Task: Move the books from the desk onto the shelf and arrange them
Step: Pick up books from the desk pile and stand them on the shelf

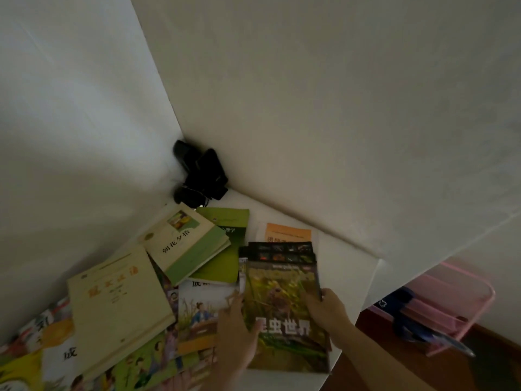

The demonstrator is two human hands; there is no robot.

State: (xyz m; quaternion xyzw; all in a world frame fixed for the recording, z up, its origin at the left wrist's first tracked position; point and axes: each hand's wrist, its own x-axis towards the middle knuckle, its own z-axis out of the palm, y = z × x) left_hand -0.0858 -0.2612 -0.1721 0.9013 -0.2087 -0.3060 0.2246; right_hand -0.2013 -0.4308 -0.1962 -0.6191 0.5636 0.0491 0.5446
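White walls corner a white worktop strewn with books. Nearest lies the insect magazine, long axis running away from the person; the left hand presses its left edge with flat fingers, and the right hand pinches its right edge.

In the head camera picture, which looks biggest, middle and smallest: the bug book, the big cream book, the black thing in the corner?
1. Bug book and big cream book: alike, unsure.
2. Black thing: smallest, though farther away.
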